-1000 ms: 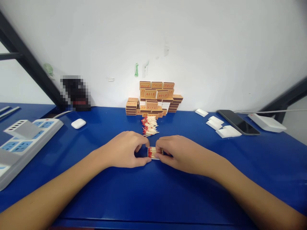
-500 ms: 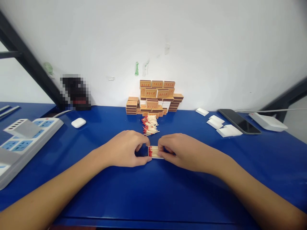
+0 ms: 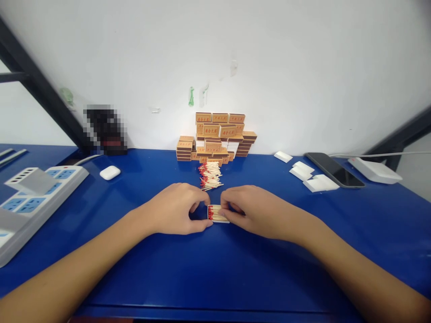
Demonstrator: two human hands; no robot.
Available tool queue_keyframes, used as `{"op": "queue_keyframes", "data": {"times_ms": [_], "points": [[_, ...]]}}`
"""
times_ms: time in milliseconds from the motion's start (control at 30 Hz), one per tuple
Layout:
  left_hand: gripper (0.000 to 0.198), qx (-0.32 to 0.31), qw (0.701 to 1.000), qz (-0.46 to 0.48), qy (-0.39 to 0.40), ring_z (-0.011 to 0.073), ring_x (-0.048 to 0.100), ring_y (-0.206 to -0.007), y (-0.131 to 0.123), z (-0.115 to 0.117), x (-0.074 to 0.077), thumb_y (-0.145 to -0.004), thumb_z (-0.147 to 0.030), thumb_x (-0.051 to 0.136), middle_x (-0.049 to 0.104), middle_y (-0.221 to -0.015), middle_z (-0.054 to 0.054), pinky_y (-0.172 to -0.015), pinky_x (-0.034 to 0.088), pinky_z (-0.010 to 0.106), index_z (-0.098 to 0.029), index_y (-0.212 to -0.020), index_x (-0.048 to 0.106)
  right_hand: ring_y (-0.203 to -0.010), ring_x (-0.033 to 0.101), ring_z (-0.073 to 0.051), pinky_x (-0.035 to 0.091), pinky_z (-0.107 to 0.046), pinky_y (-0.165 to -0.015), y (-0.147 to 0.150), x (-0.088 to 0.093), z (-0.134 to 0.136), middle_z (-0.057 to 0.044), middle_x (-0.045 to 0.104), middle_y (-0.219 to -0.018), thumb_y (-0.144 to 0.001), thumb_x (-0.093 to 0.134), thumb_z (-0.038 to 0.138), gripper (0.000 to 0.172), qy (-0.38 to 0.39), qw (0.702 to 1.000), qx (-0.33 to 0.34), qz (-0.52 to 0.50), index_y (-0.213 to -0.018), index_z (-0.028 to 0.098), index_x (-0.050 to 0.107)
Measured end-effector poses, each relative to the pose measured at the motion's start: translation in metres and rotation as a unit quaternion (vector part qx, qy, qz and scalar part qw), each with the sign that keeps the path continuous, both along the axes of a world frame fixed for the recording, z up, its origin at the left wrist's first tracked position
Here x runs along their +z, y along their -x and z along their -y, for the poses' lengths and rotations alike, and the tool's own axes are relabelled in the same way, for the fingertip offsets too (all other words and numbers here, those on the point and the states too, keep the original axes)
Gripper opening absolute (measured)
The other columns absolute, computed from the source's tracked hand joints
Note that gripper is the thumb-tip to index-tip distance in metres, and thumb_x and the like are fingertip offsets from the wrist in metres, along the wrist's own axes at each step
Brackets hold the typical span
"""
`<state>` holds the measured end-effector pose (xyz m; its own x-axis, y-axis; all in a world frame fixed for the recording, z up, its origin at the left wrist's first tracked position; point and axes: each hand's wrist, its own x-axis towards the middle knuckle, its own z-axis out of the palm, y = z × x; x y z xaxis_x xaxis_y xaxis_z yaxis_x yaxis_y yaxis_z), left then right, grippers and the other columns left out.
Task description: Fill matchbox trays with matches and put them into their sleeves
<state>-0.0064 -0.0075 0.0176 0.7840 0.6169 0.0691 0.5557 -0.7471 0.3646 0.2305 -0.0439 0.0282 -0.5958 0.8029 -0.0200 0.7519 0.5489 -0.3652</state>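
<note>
A small white matchbox tray (image 3: 214, 221) lies on the blue table, holding a layer of red-tipped matches (image 3: 214, 212) with their heads toward the left. My left hand (image 3: 183, 208) grips the tray's left end between thumb and forefinger. Over the right part of the tray is my right hand (image 3: 251, 211), its fingers bent and closed on the matches; the fingertips partly hide what they touch. Just beyond my hands, a loose heap of matches (image 3: 211, 175) lies on the table. Behind it rises a stack of orange-brown matchboxes (image 3: 220, 130) against the wall.
At the left are a power strip (image 3: 72, 179) with a plugged-in adapter and a white earbud case (image 3: 110, 172). Several white trays (image 3: 319, 183), a dark phone (image 3: 335, 169) and a white cabled device (image 3: 373, 170) lie on the right. The blue tabletop (image 3: 208, 273) spreads toward me.
My right hand has shifted slightly left and up over the tray, showing a little more of its lower right edge. My left hand and the tray stay put.
</note>
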Motion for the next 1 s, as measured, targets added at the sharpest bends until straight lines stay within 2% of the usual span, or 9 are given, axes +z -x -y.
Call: {"op": "queue_keyframes", "data": {"times_ms": [267, 433, 633, 1000], "points": [[0.025, 0.003, 1.0, -0.003, 0.004, 0.0119, 0.051, -0.059, 0.001, 0.0008, 0.0005, -0.084, -0.044, 0.072, 0.061, -0.069, -0.004, -0.055, 0.031, 0.029, -0.021, -0.094, 0.075, -0.065, 0.049, -0.012, 0.029, -0.028, -0.06, 0.0, -0.0009, 0.0005, 0.001, 0.066, -0.08, -0.099, 0.06, 0.028, 0.019, -0.007, 1.0, -0.004, -0.015, -0.082, 0.02, 0.059], [0.024, 0.002, 1.0, -0.002, 0.003, 0.012, 0.052, -0.059, -0.0001, 0.0, 0.0005, -0.084, -0.042, 0.072, 0.062, -0.069, -0.004, -0.055, 0.032, 0.029, -0.02, -0.094, 0.075, -0.067, 0.05, -0.013, 0.029, -0.028, -0.061, 0.0031, -0.0045, -0.0006, 0.001, 0.065, -0.079, -0.101, 0.058, 0.03, 0.024, -0.007, 1.0, 0.017, -0.024, -0.08, 0.02, 0.056], [0.024, -0.005, 1.0, 0.007, 0.001, 0.0119, 0.052, -0.059, 0.001, 0.0008, -0.0003, -0.084, -0.042, 0.073, 0.062, -0.07, -0.004, -0.055, 0.032, 0.029, -0.021, -0.095, 0.074, -0.062, 0.045, -0.011, 0.027, -0.027, -0.059, 0.0038, -0.0084, -0.0025, 0.002, 0.062, -0.075, -0.1, 0.06, 0.029, 0.023, -0.018, 0.999, -0.011, -0.035, -0.08, 0.02, 0.054], [0.025, -0.008, 1.0, 0.008, -0.001, 0.0124, 0.053, -0.059, 0.0009, 0.0006, -0.0002, -0.085, -0.043, 0.072, 0.063, -0.07, -0.003, -0.055, 0.032, 0.029, -0.021, -0.094, 0.074, -0.064, 0.048, -0.012, 0.028, -0.027, -0.059, 0.004, -0.0023, -0.0005, 0.002, 0.063, -0.076, -0.1, 0.062, 0.034, 0.024, 0.012, 0.999, -0.004, -0.039, -0.082, 0.02, 0.058]]}}
